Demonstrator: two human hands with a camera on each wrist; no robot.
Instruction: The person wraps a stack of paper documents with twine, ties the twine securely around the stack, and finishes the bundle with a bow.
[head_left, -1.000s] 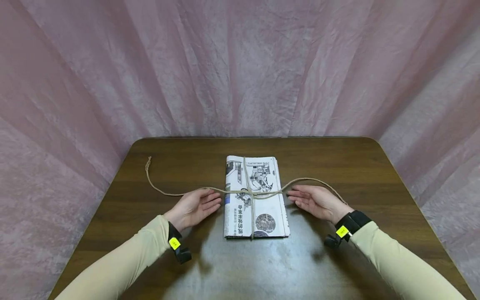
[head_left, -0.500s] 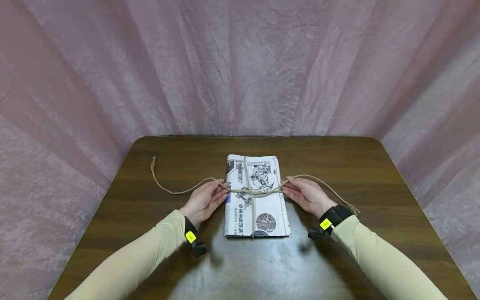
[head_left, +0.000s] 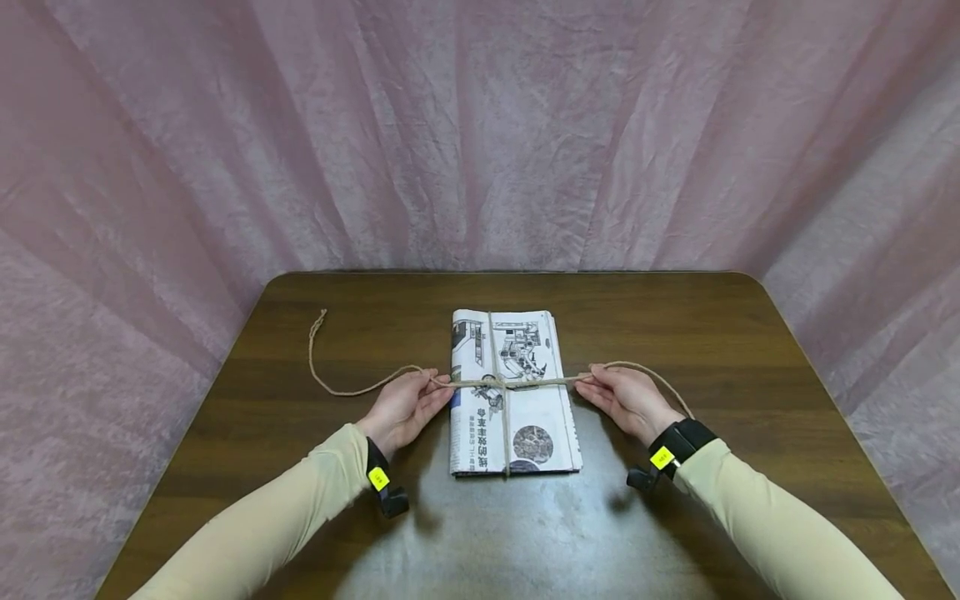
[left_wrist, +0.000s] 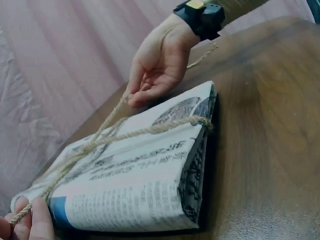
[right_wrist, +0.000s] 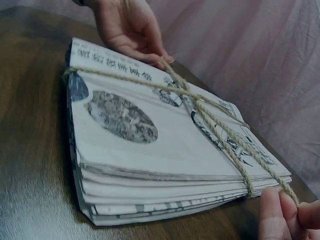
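Our newspaper bundle (head_left: 513, 392) lies flat, long axis running away from us. Our left hand (head_left: 405, 406) and right hand (head_left: 626, 400) each pinch the twine (head_left: 517, 383) crossing it; loose ends trail over the tabletop (head_left: 750, 333)

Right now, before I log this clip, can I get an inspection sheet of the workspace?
Surface: dark wooden table, glossy, with glare near the front edge.
Job's things: folded newspaper stack lying flat; twine crossed over its top, one end trailing left.
Clutter: nothing seen.
Hands: left hand pinches the twine at the stack's left edge; right hand pinches it at the right edge.
Cables: nothing seen; a black wrist device on each arm.
Surroundings: pink fabric backdrop on three sides.
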